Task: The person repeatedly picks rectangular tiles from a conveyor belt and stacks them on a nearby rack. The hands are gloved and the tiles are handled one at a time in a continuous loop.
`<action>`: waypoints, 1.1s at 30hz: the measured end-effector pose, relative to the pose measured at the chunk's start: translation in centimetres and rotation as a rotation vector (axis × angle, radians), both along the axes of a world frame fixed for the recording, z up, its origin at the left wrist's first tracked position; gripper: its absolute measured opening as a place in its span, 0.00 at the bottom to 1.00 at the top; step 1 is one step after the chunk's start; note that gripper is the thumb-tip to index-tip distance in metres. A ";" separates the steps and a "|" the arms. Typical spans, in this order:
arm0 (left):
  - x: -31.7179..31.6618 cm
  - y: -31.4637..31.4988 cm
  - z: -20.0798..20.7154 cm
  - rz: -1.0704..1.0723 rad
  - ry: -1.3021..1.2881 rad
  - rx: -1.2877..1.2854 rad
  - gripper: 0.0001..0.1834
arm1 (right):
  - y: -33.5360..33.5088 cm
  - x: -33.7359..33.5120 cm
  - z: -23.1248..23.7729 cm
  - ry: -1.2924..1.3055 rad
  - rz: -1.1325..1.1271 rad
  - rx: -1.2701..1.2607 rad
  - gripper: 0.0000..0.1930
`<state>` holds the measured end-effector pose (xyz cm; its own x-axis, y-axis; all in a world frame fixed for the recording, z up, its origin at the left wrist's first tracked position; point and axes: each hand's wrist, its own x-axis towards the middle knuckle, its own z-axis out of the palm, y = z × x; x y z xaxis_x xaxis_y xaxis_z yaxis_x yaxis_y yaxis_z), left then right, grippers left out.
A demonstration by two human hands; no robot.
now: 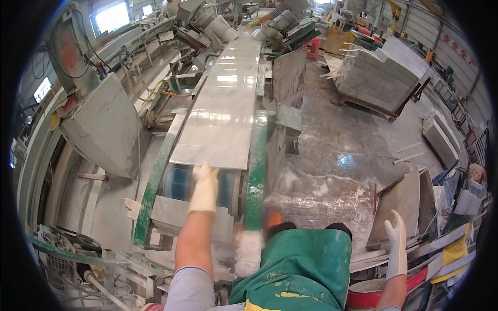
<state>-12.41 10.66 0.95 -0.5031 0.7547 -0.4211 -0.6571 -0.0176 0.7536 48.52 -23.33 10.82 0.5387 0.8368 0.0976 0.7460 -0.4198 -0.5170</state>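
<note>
A long pale grey stone slab (pixel 223 109) lies on a conveyor with green side rails (pixel 257 171), running away from me. My left hand (pixel 205 184), in a white glove, reaches forward and touches the slab's near edge, fingers over the end. My right hand (pixel 397 243), also in a white glove, hangs out to the right with fingers spread, holding nothing, close to a stack of stone tiles (pixel 397 207) leaning on a rack. I wear a green apron (pixel 306 264).
A grey machine hood (pixel 104 129) stands left of the conveyor. Wet concrete floor (pixel 342 150) lies to the right. A large stack of slabs (pixel 381 78) sits on a pallet at the back right. More tiles (pixel 441 137) lean at far right.
</note>
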 end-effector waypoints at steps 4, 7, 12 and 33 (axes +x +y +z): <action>0.1 -0.2 0.2 -0.027 -0.014 0.019 0.24 | -2.6 0.9 -1.6 0.046 -0.091 -0.052 0.30; 0.0 -0.1 -0.1 -0.044 -0.006 0.020 0.23 | -3.3 1.1 -2.2 0.059 -0.111 -0.068 0.31; 0.2 0.4 -0.6 -0.014 0.014 0.006 0.21 | -3.0 1.4 -2.6 0.086 -0.089 -0.048 0.30; -1.0 2.1 -2.7 0.011 0.108 0.012 0.10 | -6.5 2.0 -1.8 0.040 -0.143 -0.077 0.29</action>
<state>-13.39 12.76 -1.77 -0.5534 0.7535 -0.3549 -0.5715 -0.0336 0.8199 50.47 -29.83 9.04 0.6550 0.7555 0.0127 0.6553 -0.5596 -0.5074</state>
